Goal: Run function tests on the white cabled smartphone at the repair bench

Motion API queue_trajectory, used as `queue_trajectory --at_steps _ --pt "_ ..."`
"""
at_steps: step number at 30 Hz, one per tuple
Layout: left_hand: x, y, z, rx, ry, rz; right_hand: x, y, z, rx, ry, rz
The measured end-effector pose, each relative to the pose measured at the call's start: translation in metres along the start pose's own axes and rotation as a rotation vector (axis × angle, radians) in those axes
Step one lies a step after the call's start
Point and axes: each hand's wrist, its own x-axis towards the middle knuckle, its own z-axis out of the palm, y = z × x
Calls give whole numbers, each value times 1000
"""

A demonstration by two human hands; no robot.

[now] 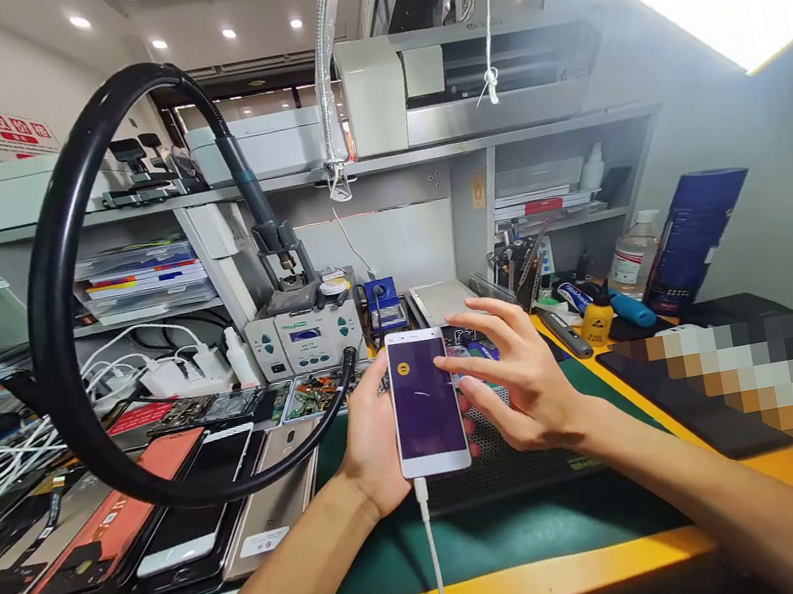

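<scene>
A white smartphone [427, 413] is held upright over the bench, its dark purple screen showing a small yellow round icon near the upper left. My left hand [370, 433] grips it from behind and along its left edge, with fingertips showing at the right side. From the right, my right hand [513, 379] reaches over with fingers spread, the index fingertip at the upper right part of the screen. A white charging cable [428, 535] is plugged into the phone's bottom edge and hangs toward the bench's front.
Stacks of phones and phone parts [173, 507] lie at the left, under a looped black hose [46, 295] from the soldering station [308, 337]. A green mat [541, 526] covers the bench. Bottles [632, 252], tools and a black slab [695, 399] lie at the right.
</scene>
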Motion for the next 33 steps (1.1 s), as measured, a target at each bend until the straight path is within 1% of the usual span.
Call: queue_trajectory --at_steps 3,7,9,11,13,16,19,22,24,27,30,33 --pt "1 1 0 -30 0 48 -2 -9 -1 45 4 -57" --pt "4 -4 -3 -46 30 91 -1 -30 6 146 -61 -126" --pt "6 -8 -4 -41 57 97 1 -35 9 153 -97 -124" --pt "6 -10 -6 -37 55 80 3 -33 11 112 -123 -84" --pt "6 -11 -6 -38 13 44 4 -25 11 51 -118 -32" --pt "4 -7 -4 -42 -39 -3 2 -8 7 -11 -57 23" --pt "2 0 -1 -44 -21 1 -2 0 3 2 5 9" --pt "1 4 1 -50 15 55 -4 -8 3 65 20 -56" --pt "3 3 1 -58 24 80 -4 -19 6 118 -3 -97" --pt "6 -3 -2 -63 34 75 -2 -31 12 171 -58 -130" --pt "7 -8 -3 -62 14 45 2 -30 14 115 -95 -84" --pt "6 -9 -2 -68 -26 8 2 -15 12 25 -69 -16"
